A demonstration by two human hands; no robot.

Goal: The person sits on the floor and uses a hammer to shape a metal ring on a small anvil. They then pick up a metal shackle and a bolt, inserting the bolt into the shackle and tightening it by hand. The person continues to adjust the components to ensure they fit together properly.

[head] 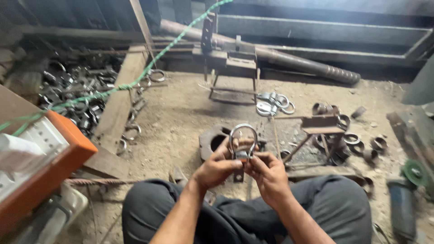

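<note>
Both hands pinch a metal clamp

Left hand [218, 166] and right hand [266, 174] grip the clamp [243, 143] above the knees — a slip could drop it onto the iron block [212, 140].

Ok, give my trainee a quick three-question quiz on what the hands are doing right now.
1. True or false: both hands grip one metal clamp.
2. What lies on the ground at far right? A) angle grinder B) bucket C) broom
3. What colour is the rope running overhead at left?

Key:
1. True: the left hand and right hand hold the U-shaped clamp.
2. A, the angle grinder.
3. Green, the rope.
</note>
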